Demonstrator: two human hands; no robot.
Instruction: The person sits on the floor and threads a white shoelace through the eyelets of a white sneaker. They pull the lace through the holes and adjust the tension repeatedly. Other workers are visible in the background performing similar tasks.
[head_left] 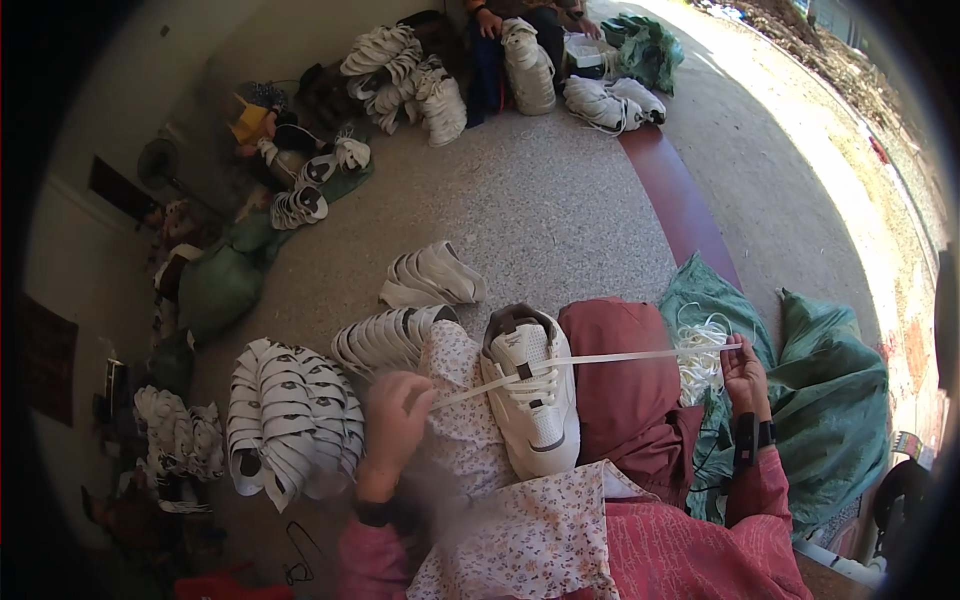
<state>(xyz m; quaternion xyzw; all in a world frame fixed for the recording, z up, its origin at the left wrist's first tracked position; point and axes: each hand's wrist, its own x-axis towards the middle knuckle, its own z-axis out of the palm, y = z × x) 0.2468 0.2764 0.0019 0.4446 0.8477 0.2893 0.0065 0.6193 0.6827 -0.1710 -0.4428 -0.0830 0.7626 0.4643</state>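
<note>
A white shoe upper (pixel 535 415) with grey trim rests on my lap, toe toward me, over a floral cloth (pixel 530 535). A flat white shoelace (pixel 630 356) runs through its upper eyelets and stretches out to both sides. At the right, my right hand (pixel 745 375) pinches one lace end, arm held out. My left hand (pixel 395 420), smeared by motion, is left of the shoe with its fingers curled at the other lace end. Beside my right hand, a bundle of loose white laces (pixel 703 355) lies on a green sack.
Stacks of nested white uppers (pixel 295 415) stand on the floor to my left, with more uppers (pixel 435 275) ahead. Green sacks (pixel 830 410) lie at my right. Across the floor, another person's hand (pixel 488 22) is near a tall stack of uppers (pixel 528 70).
</note>
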